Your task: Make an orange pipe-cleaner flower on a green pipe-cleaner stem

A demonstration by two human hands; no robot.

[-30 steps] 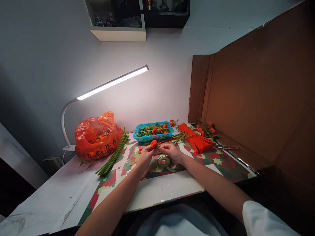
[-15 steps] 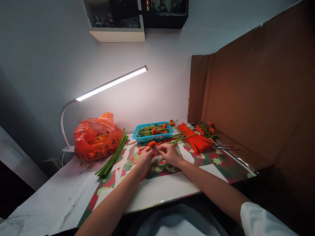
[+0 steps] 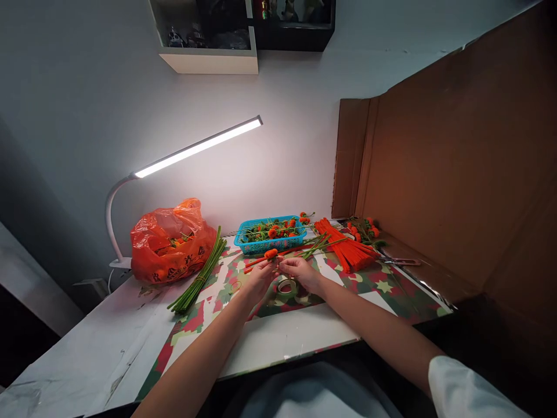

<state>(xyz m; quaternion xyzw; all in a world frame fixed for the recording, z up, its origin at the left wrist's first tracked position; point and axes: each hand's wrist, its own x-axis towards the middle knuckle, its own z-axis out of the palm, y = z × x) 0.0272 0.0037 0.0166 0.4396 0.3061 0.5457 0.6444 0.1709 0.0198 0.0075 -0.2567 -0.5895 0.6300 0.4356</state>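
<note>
Hands edged forward; orange pompom (image 3: 271, 253) above left grip (image 3: 261, 274).

Fuzzy orange pompom flower (image 3: 271, 253), soft nap, pinched between left hand (image 3: 260, 275) and right hand (image 3: 301, 270). Tape roll (image 3: 287, 285) under hands, smooth, pale. Orange bag (image 3: 172, 241) far left: thin plastic, crinkled, glossy. Blue basket (image 3: 270, 237): plastic mesh. Orange pipe cleaners (image 3: 348, 247) right: fuzzy, matt. Green stems (image 3: 201, 271): smooth. Camouflage mat (image 3: 374, 284): slight sheen. Cardboard (image 3: 456, 162) right: matt brown, creased. Lamp (image 3: 191, 151): smooth white.
</note>
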